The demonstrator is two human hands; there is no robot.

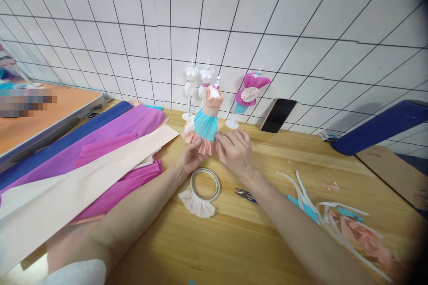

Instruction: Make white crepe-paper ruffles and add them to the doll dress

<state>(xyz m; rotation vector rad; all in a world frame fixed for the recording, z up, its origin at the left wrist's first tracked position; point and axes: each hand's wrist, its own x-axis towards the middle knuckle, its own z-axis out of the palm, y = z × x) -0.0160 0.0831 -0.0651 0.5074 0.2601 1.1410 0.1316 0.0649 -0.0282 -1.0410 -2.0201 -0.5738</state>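
Observation:
A small dress form in a peach and blue ruffled dress [206,125] stands upright between my hands. My left hand [191,156] is closed on the peach ruffle at the dress's lower edge, from below and left. At the right side of the skirt, my right hand [235,151] pinches the edge of the ruffle with thumb and forefinger. Just below my hands a roll of tape [218,183] lies flat, with a pale pleated paper piece [197,205] against its lower left. Small blue-handled snips [245,194] lie beside my right forearm.
White dress forms [191,75] and one in a magenta outfit [256,82] stand by the tiled wall. A phone [278,116] leans there. Crepe paper sheets [100,160] cover the left side. Paper scraps [364,236] and white strips lie right, near a dark blue roll [381,127].

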